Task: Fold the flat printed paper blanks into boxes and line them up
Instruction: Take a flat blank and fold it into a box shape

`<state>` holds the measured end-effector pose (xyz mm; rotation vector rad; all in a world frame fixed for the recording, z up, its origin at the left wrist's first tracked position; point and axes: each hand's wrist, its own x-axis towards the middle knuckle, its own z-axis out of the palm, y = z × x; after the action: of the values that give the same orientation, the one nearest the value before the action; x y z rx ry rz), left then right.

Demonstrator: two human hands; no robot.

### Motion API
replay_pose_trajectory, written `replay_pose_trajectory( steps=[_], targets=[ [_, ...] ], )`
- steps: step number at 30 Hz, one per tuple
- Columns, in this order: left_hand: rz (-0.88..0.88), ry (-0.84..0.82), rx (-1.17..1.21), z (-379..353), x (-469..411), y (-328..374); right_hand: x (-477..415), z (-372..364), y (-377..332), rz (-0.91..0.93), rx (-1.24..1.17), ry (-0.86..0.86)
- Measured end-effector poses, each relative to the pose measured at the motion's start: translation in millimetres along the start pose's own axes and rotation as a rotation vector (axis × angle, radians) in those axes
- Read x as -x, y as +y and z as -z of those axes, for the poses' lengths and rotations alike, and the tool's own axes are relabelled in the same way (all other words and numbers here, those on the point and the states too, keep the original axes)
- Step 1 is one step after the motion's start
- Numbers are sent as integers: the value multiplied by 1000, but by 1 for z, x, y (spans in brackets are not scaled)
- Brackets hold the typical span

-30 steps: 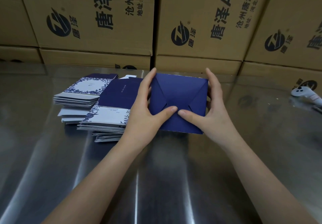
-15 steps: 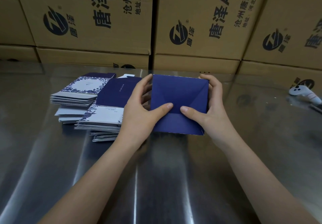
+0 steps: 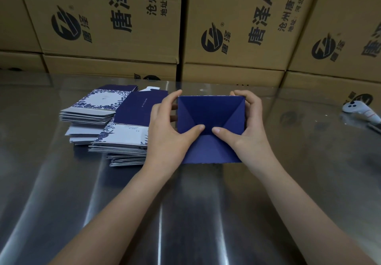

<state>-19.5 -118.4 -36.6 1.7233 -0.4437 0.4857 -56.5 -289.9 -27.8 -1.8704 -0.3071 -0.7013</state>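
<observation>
Held between both hands, over the middle of the metal table (image 3: 206,213): a half-formed dark blue box (image 3: 210,110), flapped end turned toward the camera, long axis running left to right. Cannot tell whether resting by its lower edge on the metal or hanging just above it.

On the left edge, the left hand (image 3: 165,134), clamped, fingers curled round behind, thumb (image 3: 195,130) pressing at the meeting point of the triangular flaps. On the right edge, the right hand (image 3: 249,134), mirrored and likewise clamped, thumb (image 3: 219,130) just beside the other, tips near but apart.

Equally near, then, both hands. Probably calls for pushing the flaps inward, straight away from the body, until locked.

Just beside the left hand and partly behind it: the stacks of flat blanks (image 3: 115,132). Suggests, as a judgement, setting down toward the bare metal at right or front. No finished boxes in sight. Far right: a white controller (image 3: 359,111). Behind: brown cartons (image 3: 237,27).
</observation>
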Motion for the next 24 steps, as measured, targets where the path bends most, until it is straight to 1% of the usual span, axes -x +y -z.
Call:
replay_pose_trajectory(
  steps=[7,15,21,24],
  targets=[
    [-20,26,-46,-2,1,0,1,-4,1,15,33,37],
    [-8,-18,3,-2,1,0,2,-7,-2,42,17,46],
    [-14,-91,109,1,3,0,1,-3,-7,5,-124,29],
    [-41,-160,94,1,3,1,-1,0,-6,-6,-158,48]
  ],
)
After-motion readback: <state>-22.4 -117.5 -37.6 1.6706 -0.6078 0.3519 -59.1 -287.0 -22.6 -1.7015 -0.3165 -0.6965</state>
